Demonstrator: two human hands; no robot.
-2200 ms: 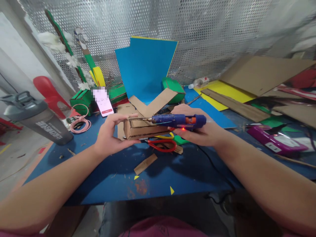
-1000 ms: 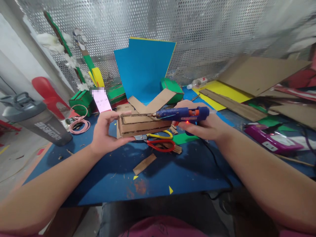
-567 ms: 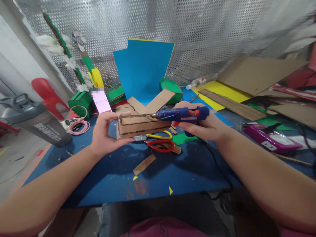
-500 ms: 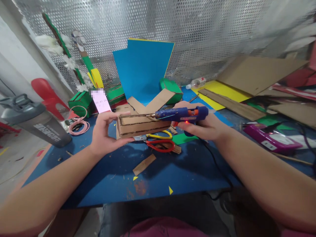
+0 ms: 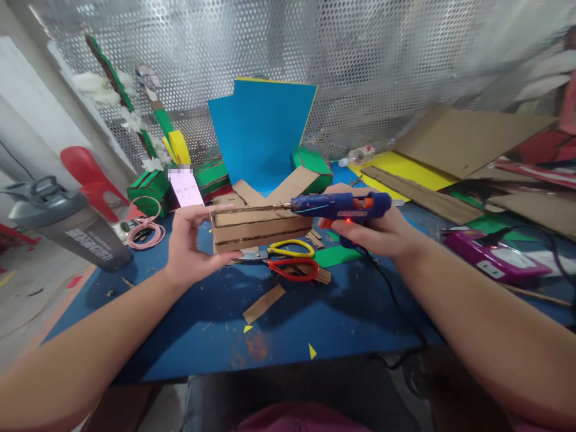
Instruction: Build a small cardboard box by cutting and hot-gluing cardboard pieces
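My left hand (image 5: pixel 186 243) grips the left end of a small cardboard box (image 5: pixel 261 231), thumb below and fingers at the top. Dark lines run along the box's edges. In my right hand (image 5: pixel 373 231) is a blue glue gun (image 5: pixel 333 206) with a small red light lit on it. Its metal nozzle is at the box's upper far edge; whether it touches cannot be made out. Under the box lie scissors (image 5: pixel 294 269) with one yellow and one red handle. A cardboard strip (image 5: pixel 264 304) rests nearer to me on the blue table (image 5: pixel 189 336).
At left stand a grey shaker bottle (image 5: pixel 72 225), a coiled pink cord (image 5: pixel 146 234) and a phone (image 5: pixel 185 187) showing a timer. Blue sheets (image 5: pixel 270 132) lean at the back. A purple device (image 5: pixel 495 255), cardboard pieces and a black cable (image 5: pixel 400 300) occupy the right.
The glue gun's nozzle has slid slightly to the right along the box's upper edge. My left hand keeps its hold, and the box looks slightly tilted. The view has shifted a little.
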